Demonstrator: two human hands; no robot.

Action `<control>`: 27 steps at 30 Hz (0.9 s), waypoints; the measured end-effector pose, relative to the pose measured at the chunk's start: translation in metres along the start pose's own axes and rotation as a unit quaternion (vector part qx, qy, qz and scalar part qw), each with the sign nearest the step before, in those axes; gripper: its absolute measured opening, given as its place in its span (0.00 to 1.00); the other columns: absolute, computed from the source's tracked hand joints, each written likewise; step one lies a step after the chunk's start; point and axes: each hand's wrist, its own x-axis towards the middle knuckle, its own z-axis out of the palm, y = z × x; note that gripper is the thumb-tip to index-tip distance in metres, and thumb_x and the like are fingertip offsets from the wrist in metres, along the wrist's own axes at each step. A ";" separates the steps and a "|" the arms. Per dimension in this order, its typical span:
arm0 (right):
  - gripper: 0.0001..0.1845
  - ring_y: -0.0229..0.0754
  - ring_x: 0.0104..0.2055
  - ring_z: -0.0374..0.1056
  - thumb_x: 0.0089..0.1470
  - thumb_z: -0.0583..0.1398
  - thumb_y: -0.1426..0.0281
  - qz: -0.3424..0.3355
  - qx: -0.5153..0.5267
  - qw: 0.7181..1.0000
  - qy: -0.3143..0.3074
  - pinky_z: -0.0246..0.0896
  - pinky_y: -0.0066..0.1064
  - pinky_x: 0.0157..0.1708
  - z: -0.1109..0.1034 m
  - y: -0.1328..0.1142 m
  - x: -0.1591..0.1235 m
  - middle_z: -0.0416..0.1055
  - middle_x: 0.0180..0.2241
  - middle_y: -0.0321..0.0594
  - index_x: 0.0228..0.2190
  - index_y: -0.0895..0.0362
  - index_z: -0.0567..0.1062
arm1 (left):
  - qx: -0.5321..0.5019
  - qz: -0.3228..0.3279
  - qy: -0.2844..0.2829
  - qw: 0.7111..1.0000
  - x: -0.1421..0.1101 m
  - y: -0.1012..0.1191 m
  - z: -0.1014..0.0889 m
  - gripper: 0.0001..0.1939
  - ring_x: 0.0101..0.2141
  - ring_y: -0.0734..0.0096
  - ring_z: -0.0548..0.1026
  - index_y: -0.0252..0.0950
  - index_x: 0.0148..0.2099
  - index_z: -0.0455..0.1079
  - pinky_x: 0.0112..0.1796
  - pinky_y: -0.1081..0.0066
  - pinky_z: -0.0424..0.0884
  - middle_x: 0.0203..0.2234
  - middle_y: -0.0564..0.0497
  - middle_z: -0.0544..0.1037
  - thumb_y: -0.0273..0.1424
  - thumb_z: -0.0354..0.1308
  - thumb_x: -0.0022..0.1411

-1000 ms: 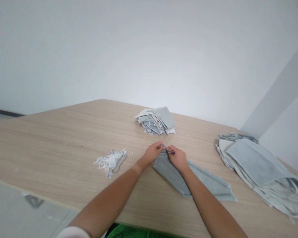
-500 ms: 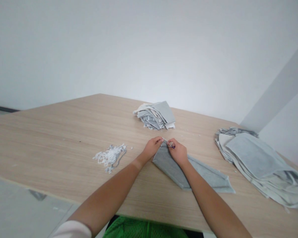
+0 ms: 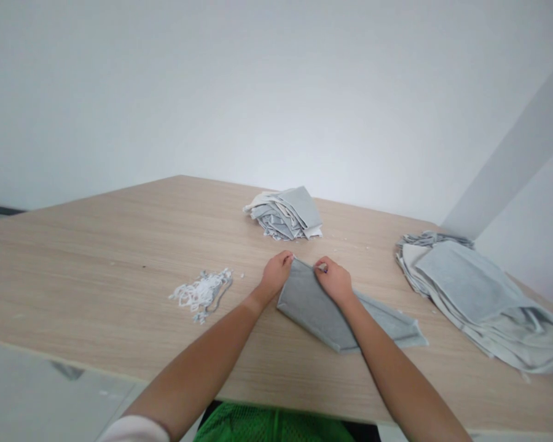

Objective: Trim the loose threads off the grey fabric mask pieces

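Grey folded fabric panel (image 3: 313, 313) pinched at top edge by narrow left-hand fingers (image 3: 286, 261) and right-hand fingers (image 3: 325, 269); white elastic loops (image 3: 201, 293) left of fingers; stacked grey fabric pieces (image 3: 286, 215) ahead.

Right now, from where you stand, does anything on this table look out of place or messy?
Only one small thing: a loose snarl of white and grey cord loops lies apart on the wooden table, with tiny white scraps dotted beside it, like leftover trimmings.
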 end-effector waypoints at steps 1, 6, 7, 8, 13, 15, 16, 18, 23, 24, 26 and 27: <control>0.15 0.48 0.46 0.75 0.65 0.56 0.59 0.020 0.000 1.000 -0.004 0.60 0.32 0.41 -0.003 0.007 0.003 0.81 0.42 0.40 0.47 0.47 0.79 | 0.009 -0.007 0.004 1.000 0.000 -0.001 -0.001 0.15 0.42 0.64 0.78 0.39 0.43 0.76 0.45 0.69 0.69 0.40 0.47 0.83 0.35 0.48 0.74; 0.17 0.48 0.46 0.76 0.63 0.55 0.65 0.102 -0.005 0.995 -0.018 0.62 0.31 0.41 -0.024 0.066 0.017 0.81 0.44 0.45 0.48 0.51 0.80 | 0.103 -0.059 0.027 0.993 0.000 -0.004 -0.012 0.15 0.46 0.61 0.79 0.40 0.49 0.76 0.47 0.67 0.68 0.46 0.45 0.83 0.33 0.47 0.75; 0.18 0.48 0.47 0.76 0.62 0.55 0.67 0.116 -0.015 0.993 -0.017 0.62 0.31 0.41 -0.029 0.081 0.018 0.81 0.44 0.46 0.48 0.52 0.80 | 0.125 -0.071 0.031 0.989 0.000 -0.004 -0.014 0.16 0.47 0.60 0.79 0.41 0.49 0.76 0.47 0.66 0.68 0.46 0.45 0.83 0.33 0.47 0.75; 0.18 0.48 0.46 0.76 0.60 0.56 0.68 0.129 -0.025 0.991 -0.020 0.63 0.32 0.41 -0.033 0.096 0.019 0.81 0.45 0.47 0.48 0.53 0.80 | 0.147 -0.083 0.035 0.985 0.000 -0.004 -0.017 0.16 0.47 0.59 0.79 0.41 0.50 0.76 0.47 0.65 0.68 0.46 0.45 0.83 0.33 0.47 0.74; 0.20 0.51 0.49 0.76 0.59 0.55 0.69 0.189 -0.090 0.978 -0.012 0.64 0.34 0.44 -0.050 0.162 0.005 0.80 0.46 0.52 0.50 0.56 0.79 | 0.248 -0.133 0.036 0.959 0.001 -0.002 -0.029 0.17 0.49 0.52 0.77 0.41 0.52 0.76 0.48 0.59 0.67 0.46 0.42 0.82 0.32 0.46 0.73; 0.21 0.52 0.50 0.76 0.60 0.56 0.69 0.196 -0.116 0.974 -0.001 0.64 0.34 0.46 -0.055 0.179 -0.003 0.79 0.47 0.55 0.52 0.58 0.78 | 0.272 -0.133 0.030 0.953 0.000 -0.002 -0.031 0.18 0.50 0.50 0.76 0.41 0.53 0.76 0.49 0.57 0.67 0.47 0.41 0.82 0.30 0.46 0.73; 0.21 0.52 0.50 0.75 0.60 0.56 0.69 0.197 -0.128 0.972 0.004 0.64 0.35 0.46 -0.057 0.185 -0.006 0.79 0.47 0.56 0.52 0.59 0.78 | 0.279 -0.130 0.026 0.951 0.000 -0.002 -0.032 0.18 0.51 0.49 0.75 0.41 0.53 0.76 0.50 0.56 0.66 0.48 0.41 0.81 0.30 0.46 0.72; 0.22 0.52 0.51 0.75 0.61 0.56 0.68 0.196 -0.151 0.969 0.013 0.64 0.35 0.47 -0.060 0.194 -0.011 0.77 0.49 0.58 0.53 0.59 0.78 | 0.289 -0.123 0.019 0.949 -0.001 -0.003 -0.032 0.18 0.52 0.49 0.74 0.42 0.53 0.76 0.50 0.55 0.65 0.49 0.41 0.81 0.29 0.45 0.72; 0.20 0.53 0.53 0.73 0.62 0.56 0.68 0.202 -0.178 0.963 0.017 0.63 0.38 0.50 -0.070 0.199 -0.021 0.76 0.50 0.55 0.52 0.55 0.79 | 0.301 -0.113 0.009 0.947 -0.002 -0.005 -0.032 0.18 0.52 0.48 0.73 0.42 0.54 0.75 0.51 0.54 0.65 0.49 0.40 0.79 0.30 0.45 0.72; 0.20 0.53 0.53 0.73 0.62 0.56 0.68 0.202 -0.178 0.963 0.014 0.63 0.38 0.50 -0.072 0.198 -0.023 0.76 0.50 0.55 0.52 0.55 0.79 | 0.301 -0.112 0.008 0.947 -0.002 -0.005 -0.032 0.18 0.52 0.48 0.73 0.42 0.54 0.75 0.51 0.54 0.65 0.49 0.40 0.79 0.30 0.45 0.72; 0.21 0.54 0.53 0.72 0.61 0.57 0.67 0.203 -0.180 0.962 0.016 0.63 0.39 0.50 -0.075 0.193 -0.030 0.75 0.51 0.55 0.53 0.55 0.79 | 0.300 -0.111 0.007 0.947 -0.002 -0.005 -0.032 0.18 0.51 0.48 0.73 0.43 0.54 0.75 0.50 0.54 0.64 0.49 0.40 0.79 0.30 0.45 0.72; 0.21 0.55 0.54 0.72 0.61 0.57 0.67 0.203 -0.182 0.962 0.024 0.63 0.39 0.50 -0.077 0.189 -0.033 0.74 0.52 0.55 0.54 0.55 0.78 | 0.299 -0.112 0.006 0.948 -0.002 -0.004 -0.032 0.18 0.51 0.48 0.73 0.43 0.54 0.75 0.50 0.54 0.64 0.49 0.41 0.79 0.30 0.45 0.72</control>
